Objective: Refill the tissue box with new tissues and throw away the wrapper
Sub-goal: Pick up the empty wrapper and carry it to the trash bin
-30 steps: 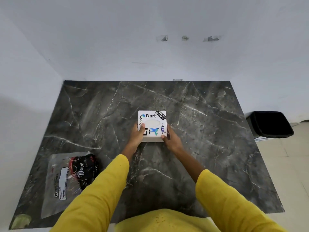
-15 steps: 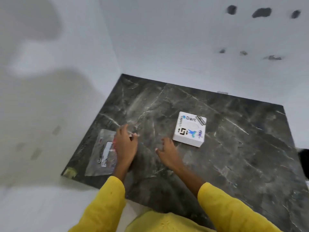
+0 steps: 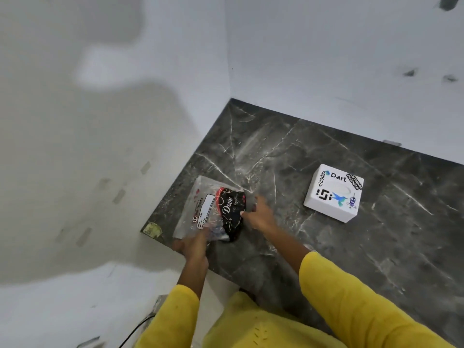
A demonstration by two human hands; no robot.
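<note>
A clear plastic tissue wrapper (image 3: 204,207) with a black "Dove" panel lies at the near left corner of the dark marble table (image 3: 313,242). My left hand (image 3: 194,243) pinches its near edge, fingers closed on the plastic. My right hand (image 3: 258,214) touches the wrapper's right side at the black panel, thumb against it and fingers spread. The white tissue box (image 3: 334,193), covered with stickers, stands alone on the table to the right, apart from both hands.
White walls close the table at the left and the back. A small yellowish sticker (image 3: 152,228) marks the table's near left corner. A dark cable (image 3: 135,330) runs on the pale floor at the lower left.
Both hands left the tissue box and moved left to the wrapper. My left hand now grips its near edge, and the view has swung left, putting the bin out of sight.
</note>
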